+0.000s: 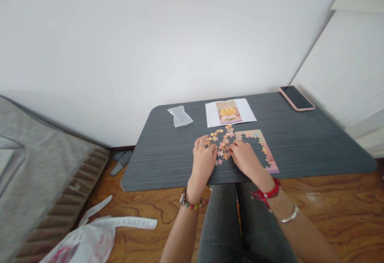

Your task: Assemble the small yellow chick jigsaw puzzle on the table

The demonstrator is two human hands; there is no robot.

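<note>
Loose jigsaw puzzle pieces (226, 142), mostly orange and pink, lie in a patch on the dark table between my two hands. At the patch's left side my left hand (204, 155) has its fingers bent, and a small piece shows by the thumb tip. My right hand (244, 157) comes in from the other side with its fingers drawn together at the pieces; what they pinch is hidden. Partly under that hand, a puzzle border (271, 161) is joined along its top and right sides. Behind the pieces lies a white sheet with a picture of a yellow plush figure (228, 111).
A clear plastic bag (180, 116) lies at the table's back left. At the back right rests a phone (297, 97) in a pink case. The table (168, 155) stands against a white wall. Slippers (121, 161) and a plastic bag (87, 241) are on the wooden floor.
</note>
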